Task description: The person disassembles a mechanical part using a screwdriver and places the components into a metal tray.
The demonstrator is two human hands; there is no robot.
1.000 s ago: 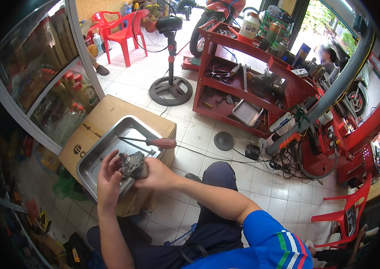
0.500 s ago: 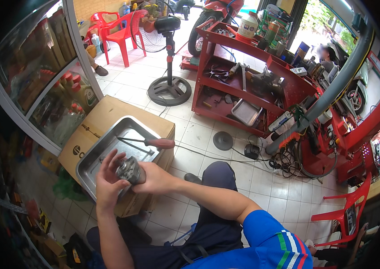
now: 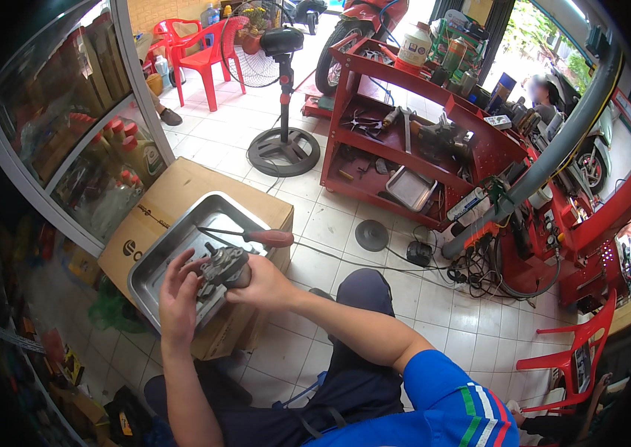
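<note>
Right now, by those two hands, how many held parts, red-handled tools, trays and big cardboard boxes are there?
Metal part in the right hand: 1
Red-handled tool, likely a screwdriver: 1
Metal tray: 1
Cardboard box: 1
Total: 4

The fisheye camera sits on the person's head, the left of a pair, looking steeply down and forward; the left hand (image 3: 178, 294) and right hand (image 3: 266, 286) lie near it, left of centre, while the tiled floor (image 3: 330, 222) stretches off to a red cart (image 3: 503, 153) and a standing fan (image 3: 283, 151) farther away, straight edges bowing toward the dark rim
</note>
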